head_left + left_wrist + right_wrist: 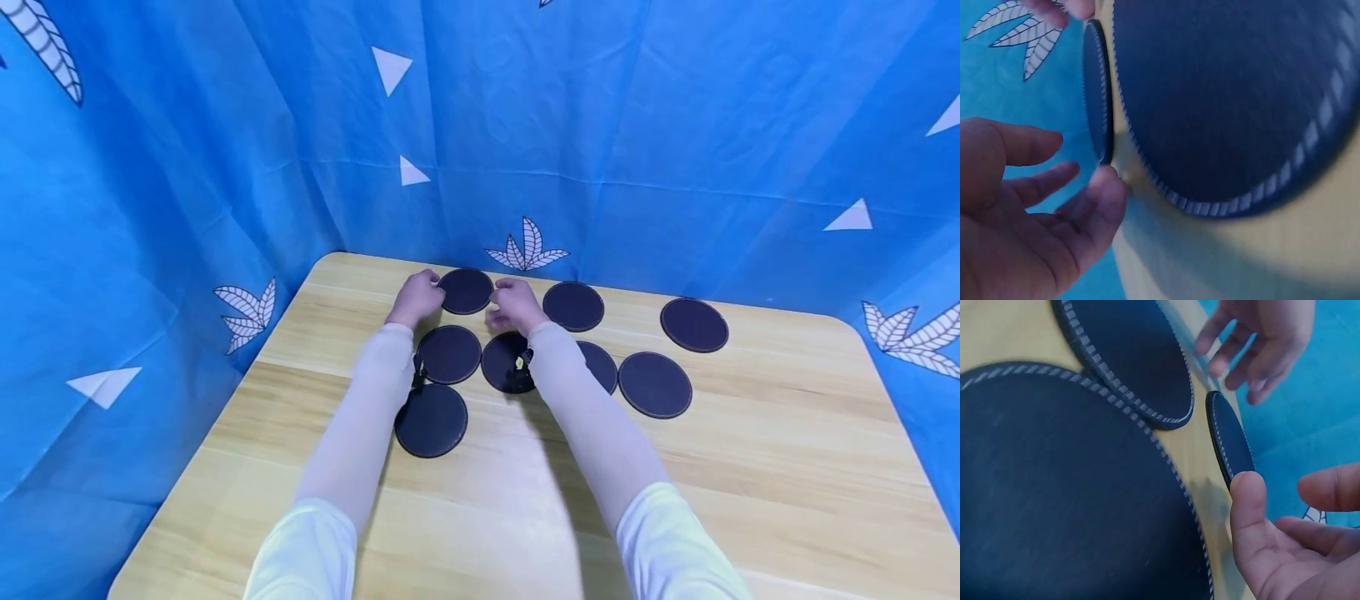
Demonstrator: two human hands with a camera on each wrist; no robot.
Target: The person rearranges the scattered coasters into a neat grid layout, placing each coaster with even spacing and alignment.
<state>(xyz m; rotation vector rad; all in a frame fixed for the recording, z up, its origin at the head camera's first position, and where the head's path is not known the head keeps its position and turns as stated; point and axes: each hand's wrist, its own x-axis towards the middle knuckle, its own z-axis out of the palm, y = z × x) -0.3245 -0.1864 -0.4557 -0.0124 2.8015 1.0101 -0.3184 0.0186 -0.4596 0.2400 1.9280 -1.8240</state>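
Observation:
A round dark coaster (pixel 465 291) with a stitched rim lies flat at the back left of the table, between my two hands. My left hand (pixel 418 297) is at its left edge; in the left wrist view one fingertip (pixel 1110 178) comes right at the rim of that coaster (pixel 1097 94), the other fingers loosely bent. On the other side, my right hand (pixel 516 304) has its fingers loosely spread, with a fingertip (pixel 1247 484) overlapping the coaster's edge (pixel 1232 434) in the right wrist view. Neither hand grips anything.
Below it sit two more coasters (pixel 448 355) (pixel 510 379), with another coaster (pixel 431 421) nearer me. Several coasters (pixel 573 307) (pixel 655 385) (pixel 694 325) lie rightward, one partly behind my right forearm. A blue patterned curtain (pixel 480 125) hangs behind the wooden table (pixel 787 467).

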